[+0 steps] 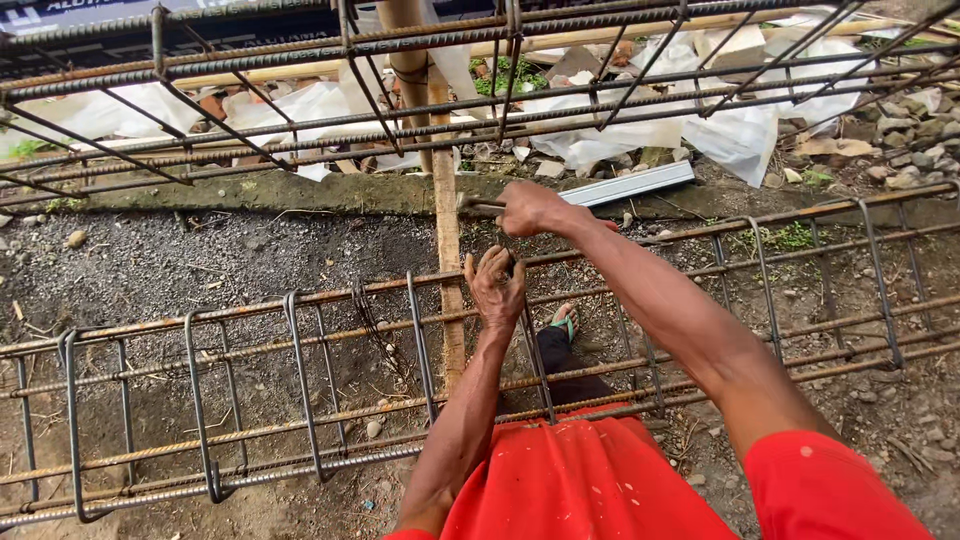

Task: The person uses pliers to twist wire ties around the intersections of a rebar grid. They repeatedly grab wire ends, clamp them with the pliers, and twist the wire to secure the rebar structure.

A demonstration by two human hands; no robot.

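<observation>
A rusty rebar cage [300, 380] lies across gravelly ground [180, 265], with a second cage [250, 90] raised behind it and white plastic sheeting [620, 130] and rubble beyond. An upright wooden post [447, 230] stands between them. The left hand [496, 288] clenches its grip on the top bar at a stirrup [535, 350]. The right hand [532, 208], grip clenched, holds a thin metal tool [483, 204] just above.
</observation>
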